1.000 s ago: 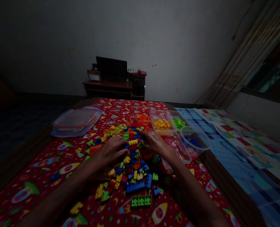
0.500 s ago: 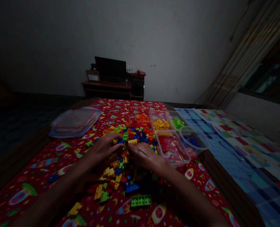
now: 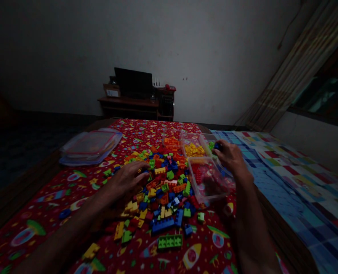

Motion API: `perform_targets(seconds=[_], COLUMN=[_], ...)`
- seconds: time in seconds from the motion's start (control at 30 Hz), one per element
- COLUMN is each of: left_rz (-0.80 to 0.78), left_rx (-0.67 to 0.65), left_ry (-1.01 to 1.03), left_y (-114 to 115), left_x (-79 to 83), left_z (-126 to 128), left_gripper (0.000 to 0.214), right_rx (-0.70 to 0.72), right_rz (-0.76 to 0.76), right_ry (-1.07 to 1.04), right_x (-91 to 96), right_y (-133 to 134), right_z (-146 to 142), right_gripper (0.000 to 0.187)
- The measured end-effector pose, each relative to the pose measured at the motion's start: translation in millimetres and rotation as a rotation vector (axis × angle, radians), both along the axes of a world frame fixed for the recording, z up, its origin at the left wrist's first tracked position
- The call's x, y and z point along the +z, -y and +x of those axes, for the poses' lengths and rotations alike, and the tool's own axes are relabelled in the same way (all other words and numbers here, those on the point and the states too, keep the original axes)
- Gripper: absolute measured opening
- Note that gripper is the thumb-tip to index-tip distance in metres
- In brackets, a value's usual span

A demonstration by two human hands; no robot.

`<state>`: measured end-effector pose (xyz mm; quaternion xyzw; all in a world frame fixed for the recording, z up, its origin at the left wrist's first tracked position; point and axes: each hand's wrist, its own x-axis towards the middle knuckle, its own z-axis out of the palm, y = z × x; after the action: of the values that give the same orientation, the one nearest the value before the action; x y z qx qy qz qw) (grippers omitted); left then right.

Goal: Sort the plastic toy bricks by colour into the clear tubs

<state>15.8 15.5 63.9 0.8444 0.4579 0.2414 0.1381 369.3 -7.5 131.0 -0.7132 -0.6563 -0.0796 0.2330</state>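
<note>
My right hand (image 3: 232, 159) is raised over the round plastic tub at the right, its fingertips closed on a dark blue toy block (image 3: 218, 146). Most of that tub is hidden behind the hand and forearm. At the left edge of a spread pile of toy building blocks (image 3: 164, 187) rests my left hand (image 3: 131, 176), fingers apart and curved; nothing shows in its grasp. The pile mixes blue, yellow, green, orange and red pieces. A long green block (image 3: 170, 242) lies at its near side.
Clear containers hold yellow blocks (image 3: 194, 150), orange blocks (image 3: 171, 142), green blocks (image 3: 211, 145) and a few red blocks (image 3: 198, 176). Stacked plastic lids (image 3: 91, 146) lie at the left on the red patterned cloth (image 3: 54, 186). A loose blue ring-shaped piece (image 3: 64, 214) is near my left forearm.
My right hand has moved from the pile to the right and up, over the round tub, with a blue block in its fingers. My left hand has stayed almost in place.
</note>
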Motion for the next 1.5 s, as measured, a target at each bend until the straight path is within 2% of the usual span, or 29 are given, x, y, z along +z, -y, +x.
perform_targets(seconds=[0.13,0.23,0.3,0.37,0.43,0.5,0.6,0.67,0.73,0.87,0.93,1.03,1.1,1.27,1.5], left_rz=[0.017,0.017,0.013,0.006,-0.005,-0.018,-0.026,-0.009,0.03,0.08,0.06,-0.026,-0.101,-0.235,-0.316], left_rx=[0.006,0.007,0.005,0.002,-0.002,-0.007,-0.014,-0.018,-0.012,0.056,0.095,0.085,0.071,0.114,0.104], left_ry=[0.012,0.018,0.014,0.008,0.0,-0.011,-0.022,-0.013,0.007,0.018,-0.002,-0.062,-0.098,-0.052,0.075], left_y=[-1.2,-1.1,-1.8,-3.9,-7.2,-10.9,-14.6,-15.4,-15.6,-17.7,-20.2,-25.1,-28.2,-33.3,-27.5], left_x=[-2.4,-1.6,-0.5,-0.3,-2.1,-5.5,-10.3,-10.9,-9.0,-2.8,-2.3,-4.9,-6.2,-5.2,-3.3], left_z=[0.3,0.4,-0.8,-3.5,-7.3,-11.4,-15.8,-16.9,-17.4,-21.1,-25.6,-35.3,-42.3,-54.9,-46.4], left_gripper=[0.036,0.037,0.037,0.037,0.038,0.039,0.04,0.04,0.041,0.047,0.05,0.054,0.055,0.057,0.054], right_rx=[-0.233,-0.305,-0.304,-0.28,-0.232,-0.121,0.199,0.447,0.636,0.826,0.867,0.862,0.857,0.849,0.737], right_rz=[-0.152,-0.265,-0.238,-0.146,-0.057,-0.002,0.023,0.005,0.012,0.034,-0.018,-0.106,-0.113,-0.095,-0.155], right_ry=[0.051,0.064,0.055,0.041,0.039,0.047,0.026,-0.002,0.006,0.029,0.048,0.08,0.058,-0.055,-0.1], right_x=[-10.1,-19.2,-20.0,-16.0,-9.8,-5.7,-11.6,-24.8,-43.2,-79.0,-89.0,-92.3,-90.1,-81.5,-73.6], right_y=[3.4,6.1,7.1,6.7,5.1,3.6,4.8,8.2,12.0,12.9,10.5,8.4,8.5,7.4,6.8], right_z=[46.7,63.2,63.9,56.3,40.4,16.8,-29.2,-60.9,-88.4,-121.2,-128.0,-132.1,-132.6,-132.3,-131.4], right_gripper=[0.026,0.028,0.03,0.03,0.03,0.029,0.026,0.024,0.026,0.045,0.049,0.04,0.038,0.05,0.031])
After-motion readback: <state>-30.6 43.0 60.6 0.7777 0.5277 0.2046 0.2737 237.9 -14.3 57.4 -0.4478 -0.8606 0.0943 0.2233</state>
